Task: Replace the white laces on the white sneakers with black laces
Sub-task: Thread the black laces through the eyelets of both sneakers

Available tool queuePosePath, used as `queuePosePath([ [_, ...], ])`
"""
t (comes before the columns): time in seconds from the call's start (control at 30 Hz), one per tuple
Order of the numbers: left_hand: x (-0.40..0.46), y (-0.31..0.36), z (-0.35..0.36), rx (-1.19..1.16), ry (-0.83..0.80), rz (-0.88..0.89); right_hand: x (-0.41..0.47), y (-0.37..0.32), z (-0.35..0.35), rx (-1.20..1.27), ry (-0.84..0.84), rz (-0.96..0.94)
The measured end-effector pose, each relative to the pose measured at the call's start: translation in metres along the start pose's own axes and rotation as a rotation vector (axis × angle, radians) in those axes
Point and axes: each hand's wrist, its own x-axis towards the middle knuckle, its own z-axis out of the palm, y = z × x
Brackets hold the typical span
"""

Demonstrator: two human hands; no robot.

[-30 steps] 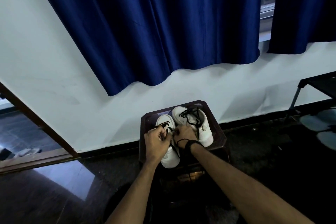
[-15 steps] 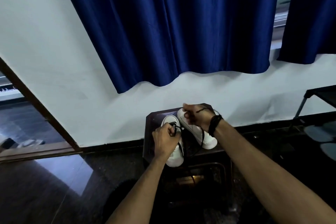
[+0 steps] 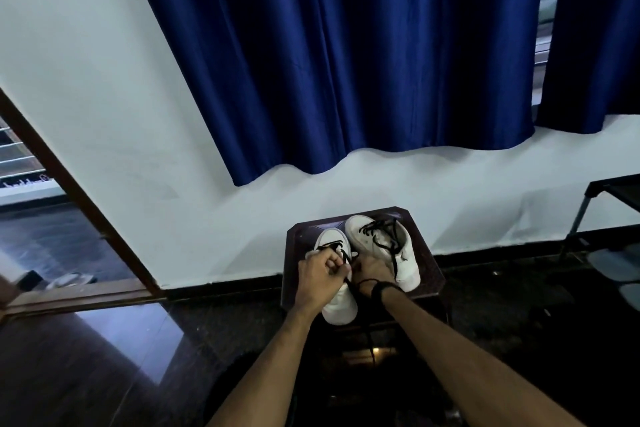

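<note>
Two smooth white sneakers sit side by side on a small dark wooden desk with clipped corners, against the wall. The right sneaker carries loose black lacing. Over the left sneaker, the left hand curls tightly, pinching a thin black lace; the right hand, fingers curled, grips the lace beside it.

Right hand back down beside left hand
</note>
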Motion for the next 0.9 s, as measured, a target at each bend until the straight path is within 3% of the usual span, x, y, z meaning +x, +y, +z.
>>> queuePosePath([
  [0.1,0.002,0.001,0.003,-0.003,0.006,-0.050,0.000,-0.004,-0.014,0.249,0.003,0.038],
  [0.23,0.004,0.015,0.000,0.019,0.108,-0.142,-0.004,-0.022,-0.078,1.306,-0.376,0.090],
  [0.37,0.009,0.022,0.004,0.015,0.050,-0.026,-0.013,-0.045,-0.126,1.497,-0.513,0.023],
  [0.43,0.011,0.029,0.009,-0.182,-0.047,-0.072,-0.017,-0.055,-0.127,1.539,-0.502,0.008],
  [0.57,-0.003,0.074,-0.010,-0.921,-0.340,-0.389,-0.019,-0.076,-0.122,1.692,-0.394,-0.014],
  [0.6,-0.006,0.078,-0.019,-1.101,-0.453,-0.406,-0.018,-0.079,-0.123,1.708,-0.361,-0.032],
  [0.67,-0.007,0.075,-0.042,-1.243,-0.636,-0.402,-0.013,-0.076,-0.126,1.547,-0.237,-0.087],
  [0.77,0.006,0.054,-0.070,-0.992,-0.604,-0.393,-0.010,-0.062,-0.129,1.057,-0.078,-0.170],
  [0.9,0.023,0.032,-0.103,-0.461,-0.563,-0.322,-0.005,-0.039,-0.128,0.753,-0.063,-0.298],
])
